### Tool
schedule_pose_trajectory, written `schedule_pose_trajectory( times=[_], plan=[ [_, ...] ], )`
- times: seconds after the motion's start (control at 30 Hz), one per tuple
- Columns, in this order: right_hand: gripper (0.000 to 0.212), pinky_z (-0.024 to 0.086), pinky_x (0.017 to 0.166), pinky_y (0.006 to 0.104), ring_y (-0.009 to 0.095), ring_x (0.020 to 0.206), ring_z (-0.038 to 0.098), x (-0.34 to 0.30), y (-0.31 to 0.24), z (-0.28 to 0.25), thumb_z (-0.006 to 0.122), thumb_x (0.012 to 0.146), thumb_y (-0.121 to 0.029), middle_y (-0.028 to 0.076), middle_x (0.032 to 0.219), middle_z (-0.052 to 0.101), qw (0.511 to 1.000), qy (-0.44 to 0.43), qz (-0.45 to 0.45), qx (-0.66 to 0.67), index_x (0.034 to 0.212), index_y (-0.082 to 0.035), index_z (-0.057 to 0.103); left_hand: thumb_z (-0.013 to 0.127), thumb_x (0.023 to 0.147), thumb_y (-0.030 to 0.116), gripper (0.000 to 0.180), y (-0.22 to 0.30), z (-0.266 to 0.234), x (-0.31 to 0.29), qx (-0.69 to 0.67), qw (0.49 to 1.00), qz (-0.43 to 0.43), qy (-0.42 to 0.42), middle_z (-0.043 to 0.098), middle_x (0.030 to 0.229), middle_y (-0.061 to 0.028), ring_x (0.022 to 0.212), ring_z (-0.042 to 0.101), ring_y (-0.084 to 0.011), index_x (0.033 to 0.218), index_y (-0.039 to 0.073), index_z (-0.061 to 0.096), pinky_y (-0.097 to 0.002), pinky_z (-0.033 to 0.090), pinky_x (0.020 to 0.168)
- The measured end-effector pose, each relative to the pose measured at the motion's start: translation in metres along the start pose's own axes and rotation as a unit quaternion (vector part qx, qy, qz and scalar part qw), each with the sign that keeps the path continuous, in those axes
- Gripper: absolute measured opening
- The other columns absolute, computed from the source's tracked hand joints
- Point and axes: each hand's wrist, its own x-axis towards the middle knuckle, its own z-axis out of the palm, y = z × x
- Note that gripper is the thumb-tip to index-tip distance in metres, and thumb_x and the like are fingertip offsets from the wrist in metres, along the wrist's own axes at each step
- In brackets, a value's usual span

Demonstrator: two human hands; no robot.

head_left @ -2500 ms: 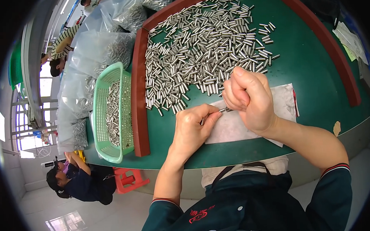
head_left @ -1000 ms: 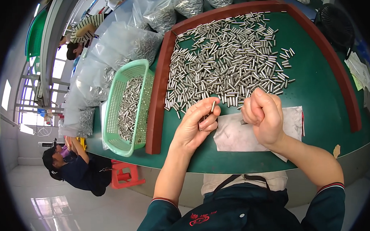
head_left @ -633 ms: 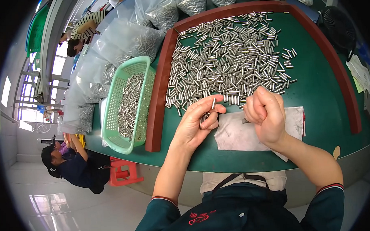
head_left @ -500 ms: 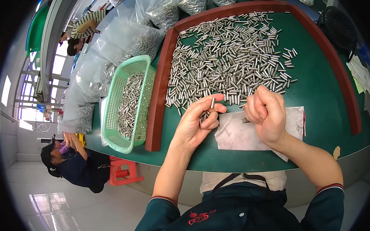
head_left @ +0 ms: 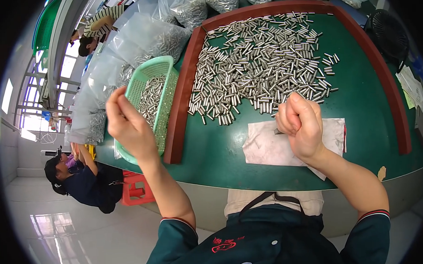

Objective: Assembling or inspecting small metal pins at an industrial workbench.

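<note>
Over the near end of the green plastic basket (head_left: 161, 133), my left hand (head_left: 131, 128) is raised with its fingers drawn together; what they hold, if anything, is hidden behind them. Metal pins (head_left: 150, 99) fill part of that basket. My right hand (head_left: 304, 128) is closed in a fist above a stained white cloth (head_left: 263, 151). A small grey end (head_left: 277, 131) shows below its curled fingers, too little to name. Beyond both hands, a wide heap of short steel pins (head_left: 260, 60) lies loose on the green tabletop (head_left: 212, 164).
A dark red wooden rail (head_left: 179, 114) borders the pins on the left, back and right. Clear bags of pins (head_left: 166, 40) crowd the far left. A black fan (head_left: 387, 35) and papers (head_left: 411, 85) sit at right. A co-worker (head_left: 83, 183) is at the left.
My left hand has moved left from the near edge of the heap, where pins showed in its fingers, to above the basket. The right fist has stayed almost in place.
</note>
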Motion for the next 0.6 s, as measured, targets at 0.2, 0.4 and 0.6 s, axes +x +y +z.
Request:
schedule_pose_trajectory(
  times=[0.2, 0.4, 0.6],
  plan=[
    [0.042, 0.019, 0.04, 0.0226, 0.006, 0.041, 0.024, 0.0, 0.0, 0.004, 0.036, 0.087, -0.019, -0.001, 0.043, 0.029, 1.0, 0.006, 0.004, -0.009, 0.046, -0.008, 0.028, 0.059, 0.076, 0.014, 0.02, -0.084, 0.004, 0.005, 0.183, 0.964, 0.043, -0.19, 0.053, 0.098, -0.0162, 0.091, 0.051, -0.0306, 0.092, 0.001, 0.058, -0.0352, 0.04, 0.078],
    [0.042, 0.019, 0.04, 0.0226, 0.006, 0.041, 0.023, 0.001, -0.001, -0.002, 0.035, 0.087, -0.019, -0.001, 0.043, 0.03, 1.0, 0.003, -0.001, -0.008, 0.047, -0.008, 0.028, 0.063, 0.063, -0.001, 0.013, -0.003, 0.036, -0.034, -0.117, 0.938, 0.087, -0.315, 0.053, 0.072, -0.0086, 0.071, 0.05, -0.0239, 0.075, 0.001, 0.06, -0.0326, 0.04, 0.064],
    [0.042, 0.019, 0.04, 0.0227, 0.007, 0.041, 0.023, 0.002, 0.0, 0.001, 0.035, 0.087, -0.019, -0.001, 0.043, 0.03, 1.0, 0.006, 0.008, 0.003, 0.047, -0.008, 0.028, 0.063, 0.062, 0.001, 0.011, 0.014, 0.058, -0.058, -0.103, 0.872, 0.221, -0.424, 0.048, 0.069, -0.0055, 0.069, 0.046, -0.0221, 0.071, 0.003, 0.059, -0.0322, 0.038, 0.061]
  ],
)
